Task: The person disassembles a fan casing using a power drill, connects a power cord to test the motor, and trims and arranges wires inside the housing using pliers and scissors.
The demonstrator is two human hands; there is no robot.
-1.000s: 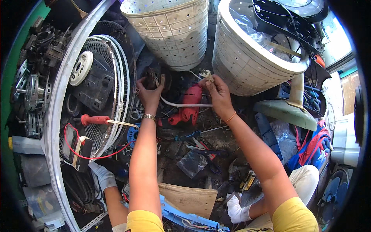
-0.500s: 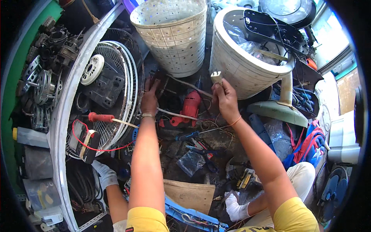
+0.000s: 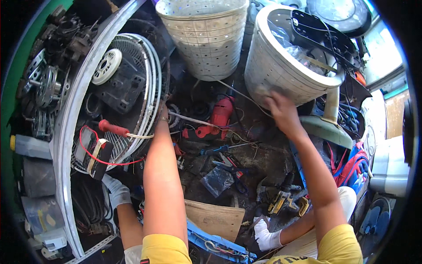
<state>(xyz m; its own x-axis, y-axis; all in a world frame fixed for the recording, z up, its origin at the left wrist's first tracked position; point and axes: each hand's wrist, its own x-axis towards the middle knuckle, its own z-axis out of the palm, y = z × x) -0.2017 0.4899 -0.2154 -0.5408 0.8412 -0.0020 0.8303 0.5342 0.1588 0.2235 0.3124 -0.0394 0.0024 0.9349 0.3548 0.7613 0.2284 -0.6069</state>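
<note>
My right hand [image 3: 282, 112] is blurred by motion in front of the pale perforated tub [image 3: 281, 66]. At its fingertips shows a smeared pale power plug [image 3: 263, 91]. A grey cord [image 3: 239, 94] runs from beneath the hand toward the foot of the other tub. My left hand [image 3: 162, 111] reaches down beside the rim of the white wire fan guard [image 3: 154, 83]; its fingers are lost in shadow. Between my hands lies a red power drill [image 3: 222, 112] on the floor. A pale cord [image 3: 193, 118] stretches from near my left hand toward the drill.
A second perforated tub [image 3: 206, 44] stands ahead. Below the drill are a blue-handled screwdriver [image 3: 215, 150], dark scissors [image 3: 233, 168] and a plastic bag [image 3: 217, 181]. A yellow-black tool [image 3: 278, 202] lies near my foot. Metal motor parts [image 3: 48, 90] pile up at left.
My right hand has moved right and down with the plug, which was upright with prongs showing. My left hand has shifted left and down toward the fan guard. The view has moved slightly.
</note>
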